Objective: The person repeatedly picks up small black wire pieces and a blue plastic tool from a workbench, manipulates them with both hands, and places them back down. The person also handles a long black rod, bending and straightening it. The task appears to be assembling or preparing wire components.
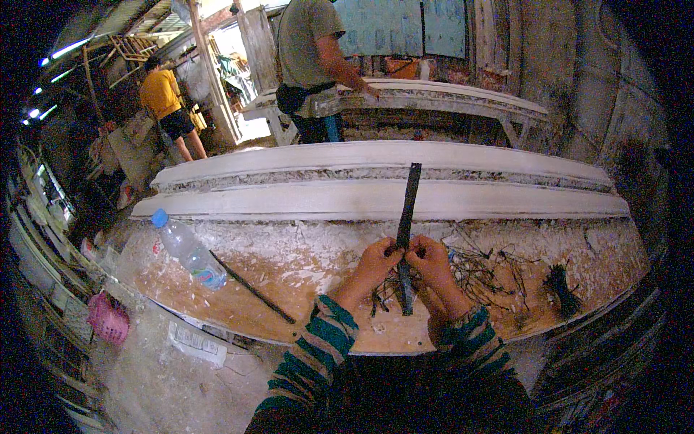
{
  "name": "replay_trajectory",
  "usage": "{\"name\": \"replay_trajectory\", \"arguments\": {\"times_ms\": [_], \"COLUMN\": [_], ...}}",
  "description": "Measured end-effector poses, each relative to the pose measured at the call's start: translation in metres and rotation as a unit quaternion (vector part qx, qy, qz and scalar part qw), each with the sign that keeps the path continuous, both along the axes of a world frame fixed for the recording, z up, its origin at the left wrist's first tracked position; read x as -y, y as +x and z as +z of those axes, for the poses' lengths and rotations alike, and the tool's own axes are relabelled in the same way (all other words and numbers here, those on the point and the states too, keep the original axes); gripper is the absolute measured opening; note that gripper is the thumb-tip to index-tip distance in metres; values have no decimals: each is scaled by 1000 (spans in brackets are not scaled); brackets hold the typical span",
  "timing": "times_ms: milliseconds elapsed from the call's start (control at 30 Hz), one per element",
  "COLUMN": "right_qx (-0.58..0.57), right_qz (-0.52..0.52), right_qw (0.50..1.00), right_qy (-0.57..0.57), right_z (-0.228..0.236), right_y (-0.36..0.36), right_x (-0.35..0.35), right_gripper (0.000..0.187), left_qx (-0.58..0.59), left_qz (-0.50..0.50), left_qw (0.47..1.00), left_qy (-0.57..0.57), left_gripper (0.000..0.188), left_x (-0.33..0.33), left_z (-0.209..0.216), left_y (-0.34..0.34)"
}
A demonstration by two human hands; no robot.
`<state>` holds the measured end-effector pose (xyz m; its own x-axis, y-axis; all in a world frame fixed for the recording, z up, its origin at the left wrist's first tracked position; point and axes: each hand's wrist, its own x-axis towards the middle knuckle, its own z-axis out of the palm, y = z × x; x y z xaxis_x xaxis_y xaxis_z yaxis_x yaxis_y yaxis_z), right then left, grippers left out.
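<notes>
A long, flat dark strip point(408, 202) stands nearly upright in front of me, above the worktable. My left hand point(377, 262) pinches it from the left near its middle. From the right, my right hand point(429, 260) closes its fingertips on the strip at the same height, close beside the left. The strip's lower end reaches below both hands, toward the table's front edge. Thin black strands point(491, 278) lie tangled on the wood just right of my right hand. Farther right is a tied-looking bundle of black strands point(560, 288).
On the table's left lie a clear plastic bottle point(189, 249) with a blue cap and a thin dark rod point(253, 288). Long white moulding pieces point(376, 199) run across the back. Beyond, one person point(307, 65) stands at another bench; another point(163, 98) wears yellow. A pink bag point(108, 318) sits lower left.
</notes>
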<state>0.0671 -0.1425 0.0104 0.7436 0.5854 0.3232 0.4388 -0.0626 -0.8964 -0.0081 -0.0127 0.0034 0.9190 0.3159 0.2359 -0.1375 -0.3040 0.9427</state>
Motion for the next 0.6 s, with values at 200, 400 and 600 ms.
{"name": "replay_trajectory", "arguments": {"times_ms": [200, 400, 600], "right_qx": [28, -116, -119], "right_qz": [-24, 17, 44], "right_qw": [999, 991, 990], "right_qy": [-9, 61, 55], "right_z": [-2, 4, 10], "right_y": [6, -1, -1], "right_x": [-3, 1, -2], "right_gripper": [6, 7, 9], "left_qx": [-74, -57, -15], "left_qz": [-25, -51, -59], "left_qw": [991, 957, 960], "left_qy": [-112, -279, -273], "left_gripper": [16, 16, 17], "left_x": [1, 2, -2], "left_z": [7, 7, 4], "left_y": [-1, -3, 0]}}
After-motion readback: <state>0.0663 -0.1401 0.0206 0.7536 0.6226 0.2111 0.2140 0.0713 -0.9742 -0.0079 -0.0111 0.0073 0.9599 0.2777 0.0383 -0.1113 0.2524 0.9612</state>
